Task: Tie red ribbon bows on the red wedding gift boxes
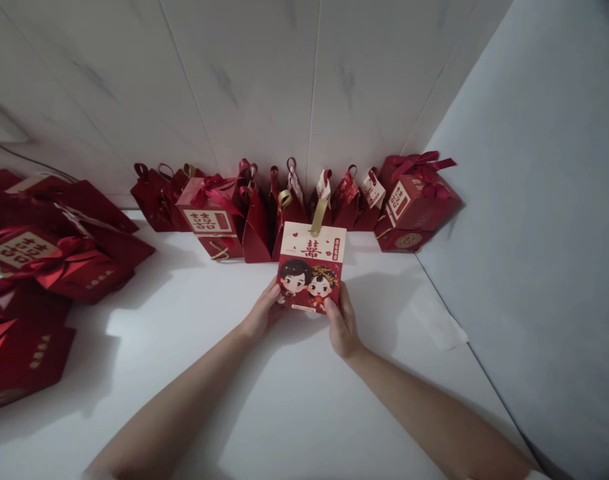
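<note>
Between both hands I hold a red and cream gift box with two cartoon figures on its front and a gold ribbon loop at its top. My left hand grips the lower left edge, its fingers partly hidden behind the box. On the lower right, my right hand has its thumb on the front face and its fingers around the side. The box is raised off the white table, in front of a row of red gift boxes.
Along the tiled wall stand several small red boxes with ribbon loops, between a bow-tied box and another bow-tied box. More red boxes crowd the left side. A whitish sheet lies near the right-hand panel.
</note>
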The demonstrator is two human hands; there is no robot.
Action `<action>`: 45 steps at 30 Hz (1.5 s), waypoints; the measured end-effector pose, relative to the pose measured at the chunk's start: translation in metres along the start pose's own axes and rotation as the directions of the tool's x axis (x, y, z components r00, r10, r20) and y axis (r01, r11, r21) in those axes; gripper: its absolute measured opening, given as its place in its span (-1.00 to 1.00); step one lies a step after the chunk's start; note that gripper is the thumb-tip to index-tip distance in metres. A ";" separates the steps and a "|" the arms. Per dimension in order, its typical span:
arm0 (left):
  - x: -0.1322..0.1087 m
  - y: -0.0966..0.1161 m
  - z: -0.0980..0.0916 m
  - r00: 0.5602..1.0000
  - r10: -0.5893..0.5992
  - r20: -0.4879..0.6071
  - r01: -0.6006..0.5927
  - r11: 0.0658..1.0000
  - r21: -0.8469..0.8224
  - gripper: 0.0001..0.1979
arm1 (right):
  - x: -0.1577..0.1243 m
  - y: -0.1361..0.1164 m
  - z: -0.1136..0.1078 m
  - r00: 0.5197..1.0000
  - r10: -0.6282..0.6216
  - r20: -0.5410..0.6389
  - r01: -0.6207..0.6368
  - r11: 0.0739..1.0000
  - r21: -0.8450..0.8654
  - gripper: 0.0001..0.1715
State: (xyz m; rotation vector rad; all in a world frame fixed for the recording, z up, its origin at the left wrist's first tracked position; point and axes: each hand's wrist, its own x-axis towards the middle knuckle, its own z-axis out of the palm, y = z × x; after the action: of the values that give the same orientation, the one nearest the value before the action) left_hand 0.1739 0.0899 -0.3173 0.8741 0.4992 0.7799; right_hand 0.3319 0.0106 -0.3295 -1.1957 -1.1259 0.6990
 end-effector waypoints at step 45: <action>0.002 0.003 -0.007 0.976 0.216 0.027 -0.203 0.856 0.475 -0.31 | 0.015 0.020 0.006 0.938 0.344 0.038 -0.328 0.849 0.415 -0.35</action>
State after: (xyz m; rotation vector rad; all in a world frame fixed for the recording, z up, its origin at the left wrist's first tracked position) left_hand 0.1693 0.0961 -0.3192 1.3971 0.6417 0.8848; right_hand 0.3341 0.0313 -0.3443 -1.0356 -0.6862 1.1211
